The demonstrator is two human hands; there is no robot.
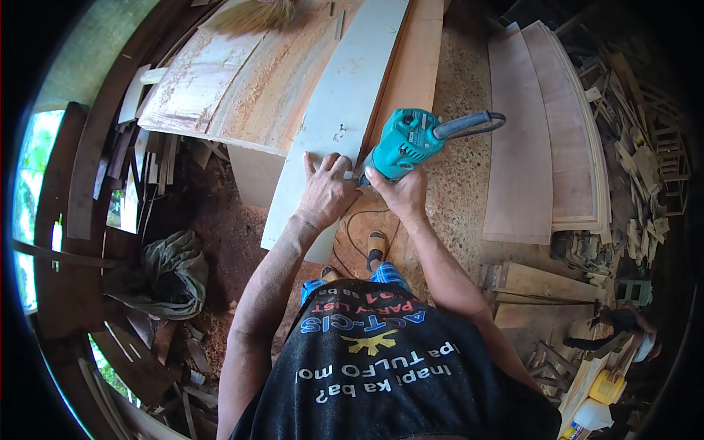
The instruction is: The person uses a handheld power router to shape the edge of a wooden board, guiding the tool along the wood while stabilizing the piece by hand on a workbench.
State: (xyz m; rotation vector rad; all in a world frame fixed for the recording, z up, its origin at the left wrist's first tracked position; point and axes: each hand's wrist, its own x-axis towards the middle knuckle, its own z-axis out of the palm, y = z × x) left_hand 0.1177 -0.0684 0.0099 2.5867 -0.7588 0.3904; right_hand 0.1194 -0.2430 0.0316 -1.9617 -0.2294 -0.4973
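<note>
In my right hand, low on its body, is a teal trim router with a dark cord leaving its top. The router stands at the right edge of a long white-faced board, its base mostly hidden by my hands. My left hand presses on that board near its close end, the outer finger spread and the others bent. Its thumb side reaches the router's base; whether it grips the base is hidden. Under the white board lies a brown wooden panel.
Shavings cover a wide wooden panel at left, with a straw broom on it. Curved plywood sheets lean at right beside scrap wood. A cord loops near my feet. Another person is at lower right, near a yellow jug.
</note>
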